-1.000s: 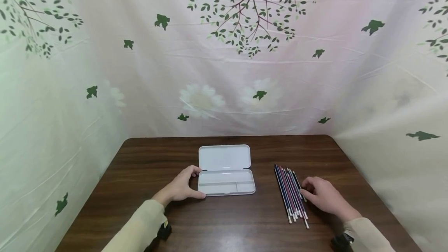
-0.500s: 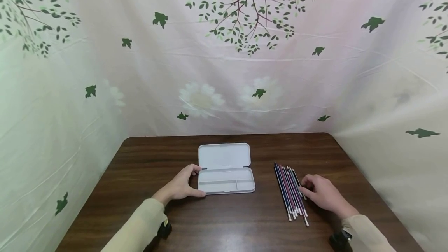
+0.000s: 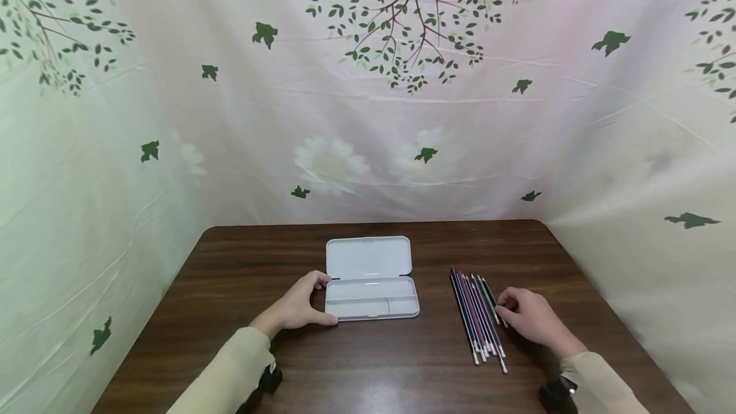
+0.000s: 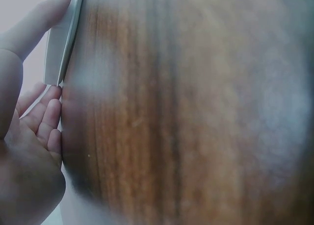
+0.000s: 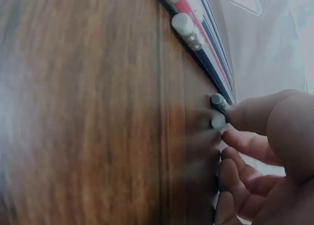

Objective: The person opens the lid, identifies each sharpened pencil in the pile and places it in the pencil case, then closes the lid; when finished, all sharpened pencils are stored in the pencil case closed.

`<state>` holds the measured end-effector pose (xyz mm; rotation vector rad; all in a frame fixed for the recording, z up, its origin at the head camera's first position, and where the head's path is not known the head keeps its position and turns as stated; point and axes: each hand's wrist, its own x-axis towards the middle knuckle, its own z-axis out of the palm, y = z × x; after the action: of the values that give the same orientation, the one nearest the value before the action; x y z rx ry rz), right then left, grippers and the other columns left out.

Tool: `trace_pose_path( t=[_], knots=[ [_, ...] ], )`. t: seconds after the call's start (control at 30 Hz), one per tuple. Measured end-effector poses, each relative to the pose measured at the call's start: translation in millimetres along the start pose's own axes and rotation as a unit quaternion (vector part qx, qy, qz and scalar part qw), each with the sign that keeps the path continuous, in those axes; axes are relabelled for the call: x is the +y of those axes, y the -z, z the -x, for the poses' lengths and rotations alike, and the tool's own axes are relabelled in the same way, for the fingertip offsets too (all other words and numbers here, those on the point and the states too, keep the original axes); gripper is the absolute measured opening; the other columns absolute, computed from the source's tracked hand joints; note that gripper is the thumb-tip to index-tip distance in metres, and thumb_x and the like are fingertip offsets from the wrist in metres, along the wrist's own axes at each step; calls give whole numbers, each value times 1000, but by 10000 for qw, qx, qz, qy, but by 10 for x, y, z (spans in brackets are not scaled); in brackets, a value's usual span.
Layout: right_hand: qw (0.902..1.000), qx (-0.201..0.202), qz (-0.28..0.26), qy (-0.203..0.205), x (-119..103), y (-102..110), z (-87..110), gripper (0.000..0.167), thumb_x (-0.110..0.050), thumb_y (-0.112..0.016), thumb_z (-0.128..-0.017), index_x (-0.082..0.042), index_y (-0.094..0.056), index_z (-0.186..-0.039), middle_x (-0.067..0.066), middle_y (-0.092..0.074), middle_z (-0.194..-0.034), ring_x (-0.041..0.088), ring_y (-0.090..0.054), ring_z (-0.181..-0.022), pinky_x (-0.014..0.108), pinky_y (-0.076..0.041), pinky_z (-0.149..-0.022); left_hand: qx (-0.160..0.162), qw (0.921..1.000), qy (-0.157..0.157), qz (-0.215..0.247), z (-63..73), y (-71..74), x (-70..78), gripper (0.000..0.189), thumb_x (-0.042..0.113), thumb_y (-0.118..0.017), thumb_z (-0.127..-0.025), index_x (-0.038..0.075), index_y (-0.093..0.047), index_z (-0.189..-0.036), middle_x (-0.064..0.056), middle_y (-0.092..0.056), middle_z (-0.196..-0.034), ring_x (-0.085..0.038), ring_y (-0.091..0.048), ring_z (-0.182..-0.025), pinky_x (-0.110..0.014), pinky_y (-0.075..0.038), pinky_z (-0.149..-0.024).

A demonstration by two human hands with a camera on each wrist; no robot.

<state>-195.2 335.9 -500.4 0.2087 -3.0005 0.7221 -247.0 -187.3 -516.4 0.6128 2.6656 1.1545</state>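
An open white pencil case lies on the table, its lid tipped back and its dividers showing. My left hand holds the case's left end, thumb at the front corner and fingers at the hinge side. In the left wrist view, the thumb lies along the case's edge. To the right is a bundle of pencils, tips pointing away and white erasers toward me. My right hand pinches a dark green pencil at the bundle's right side. In the right wrist view, its eraser end shows between thumb and forefinger.
The dark wooden table has rounded far corners. A pale cloth printed with leaves and flowers hangs behind it and along both sides. A black wrist device sits at the right sleeve.
The dark green pencil has shifted slightly right, away from the bundle, with my right fingers at it. My left hand and the pencil case have stayed in place.
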Motion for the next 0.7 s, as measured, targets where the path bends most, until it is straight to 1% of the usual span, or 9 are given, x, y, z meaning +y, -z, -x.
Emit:
trace_pose_path(
  t=[0.13, 0.23, 0.4, 0.6, 0.7],
  knots=[
    [9996, 189, 55, -188, -15, -16, -8, 10, -15, -77, -91, -7, -70, -89, -1, -65, -78, 14, -57, -71, 37, -48, -66, 4, 10000, -18, -7, 1, -3, -12, 85, 44, -96, -73, 12, -53, -140, -5, -56, -131, -22, -51, -123, -48, -43, -107],
    [9990, 291, 76, -339, -19, -28, -10, 11, -14, -77, -89, -7, -69, -84, -1, -64, -75, 15, -56, -69, 37, -47, -65, 2, 10000, -40, 22, 1, -4, -18, 86, 44, -96, -73, 11, -53, -140, -6, -56, -132, -23, -51, -123, -49, -43, -107],
    [9981, 405, 74, -466, -16, -40, -9, 10, -12, -74, -88, -8, -70, -79, -2, -63, -71, 15, -54, -66, 36, -46, -63, -2, 10000, -59, 27, 3, -2, -23, 87, 45, -96, -73, 11, -53, -140, -5, -56, -131, -22, -51, -123, -48, -43, -107],
    [9961, 354, 80, -802, -42, -48, -7, 10, -12, -69, -90, -6, -71, -82, 0, -64, -74, 17, -53, -66, 36, -45, -62, 6, 10000, -39, 17, 7, 1, -12, 86, 45, -96, -74, 11, -53, -140, -4, -56, -131, -21, -51, -122, -48, -43, -107],
    [9961, 323, 162, -810, -67, -44, -10, 11, -13, -69, -91, -6, -70, -83, 1, -64, -74, 17, -53, -66, 36, -45, -62, 24, 10000, -66, 6, 13, 5, -2, 86, 45, -96, -74, 11, -53, -140, -5, -56, -131, -22, -51, -122, -48, -43, -106]
  ],
)
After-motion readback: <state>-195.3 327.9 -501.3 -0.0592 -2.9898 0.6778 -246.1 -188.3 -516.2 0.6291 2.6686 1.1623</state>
